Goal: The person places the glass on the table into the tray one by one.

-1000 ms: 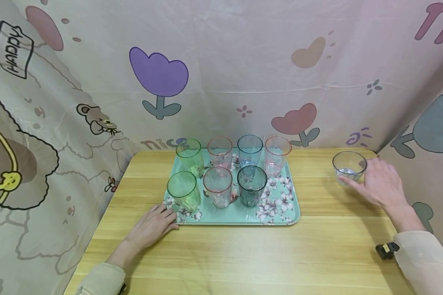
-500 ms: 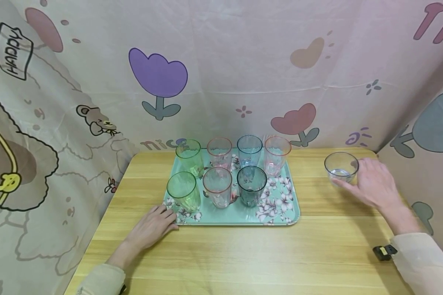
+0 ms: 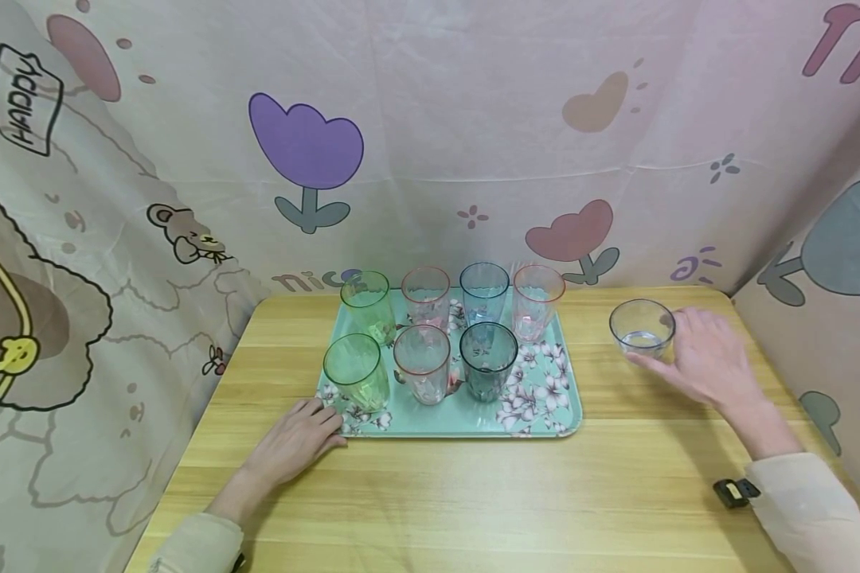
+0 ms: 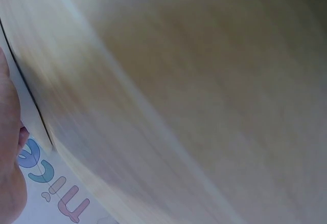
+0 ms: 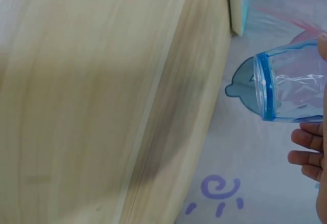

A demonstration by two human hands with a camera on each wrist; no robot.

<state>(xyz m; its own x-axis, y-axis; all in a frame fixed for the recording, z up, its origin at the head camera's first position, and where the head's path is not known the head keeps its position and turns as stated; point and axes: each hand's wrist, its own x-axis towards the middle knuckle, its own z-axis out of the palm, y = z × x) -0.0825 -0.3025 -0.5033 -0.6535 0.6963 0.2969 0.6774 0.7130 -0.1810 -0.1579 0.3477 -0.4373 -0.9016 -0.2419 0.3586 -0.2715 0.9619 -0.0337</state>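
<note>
My right hand [image 3: 709, 362] holds a clear, blue-tinted drinking glass [image 3: 643, 344] at the right of the table, thumb in front and fingers behind. In the right wrist view this glass [image 5: 294, 83] appears side-on, its thick base toward the left. My left hand [image 3: 294, 438] rests on the front-left corner of a mint floral tray [image 3: 459, 426]. Two rows of tinted glasses stand on the tray, among them a green glass [image 3: 358, 378] nearest that hand, a red-rimmed one [image 3: 424, 374] and a dark grey one [image 3: 489, 370] in front.
Behind them stand another green glass [image 3: 368, 306], a pink one [image 3: 427, 298], a blue one [image 3: 484, 294] and a red-rimmed pink one [image 3: 537, 306]. A wooden table [image 3: 459, 493] carries the tray. Printed cloth [image 3: 430, 143] hangs close behind and at both sides.
My right hand has moved left toward the tray, carrying the blue-tinted glass with it. The left hand and the tray stay where they were.
</note>
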